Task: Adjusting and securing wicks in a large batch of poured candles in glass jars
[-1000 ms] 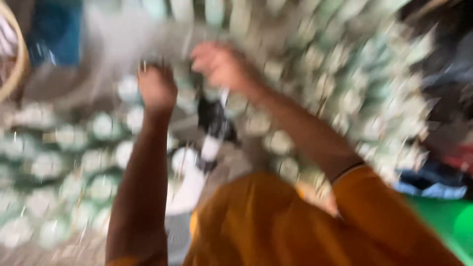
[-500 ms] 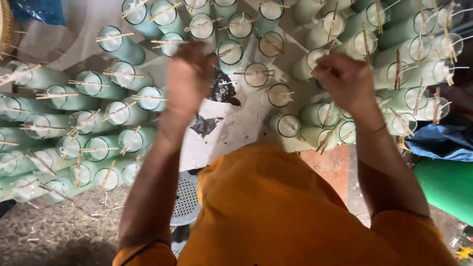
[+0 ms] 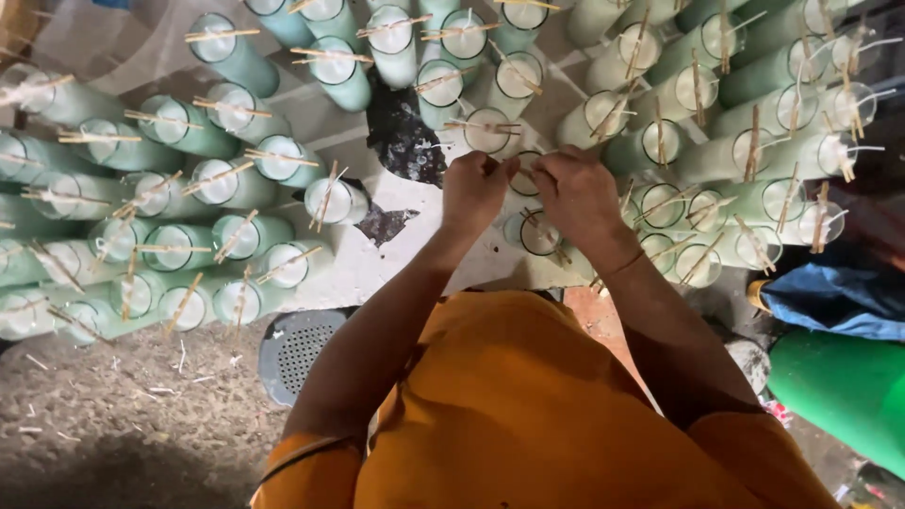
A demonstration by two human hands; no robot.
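Left hand point(image 3: 474, 188) and right hand point(image 3: 577, 193) pinched shut together over a green candle glass point(image 3: 524, 172) at twelve o'clock, probably gripping its thin wick stick point(image 3: 530, 170). More stick-topped glasses point(image 3: 283, 160) crowding nine and three o'clock.

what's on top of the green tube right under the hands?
Both hands, left and right, pinch something thin over the green tube. Its round rim shows between them; whether a stick already lies across it is hidden by the fingers.

Round perforated drain cover point(image 3: 300, 351), green drum point(image 3: 839, 391), perhaps blue cloth point(image 3: 834, 300)
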